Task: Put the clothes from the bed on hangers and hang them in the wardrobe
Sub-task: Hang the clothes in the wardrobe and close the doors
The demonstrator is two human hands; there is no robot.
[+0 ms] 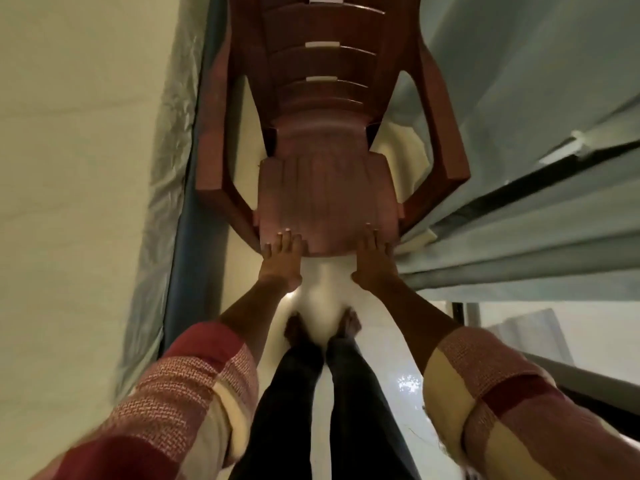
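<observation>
A maroon plastic armchair (325, 188) stands on the pale floor straight ahead, in the narrow gap between the bed and the wardrobe. My left hand (280, 261) grips the front edge of its seat at the left, fingers curled over the top. My right hand (375, 261) grips the same edge at the right. The bed (79, 188) with a cream sheet fills the left side. The grey metal wardrobe (540, 216) rises on the right. No clothes or hangers show.
A clear plastic cover and a blue mattress edge (188, 271) border the bed's side. My bare feet (322, 327) stand on the glossy white floor (388, 368). An open wardrobe door edge (519, 199) juts toward the chair on the right.
</observation>
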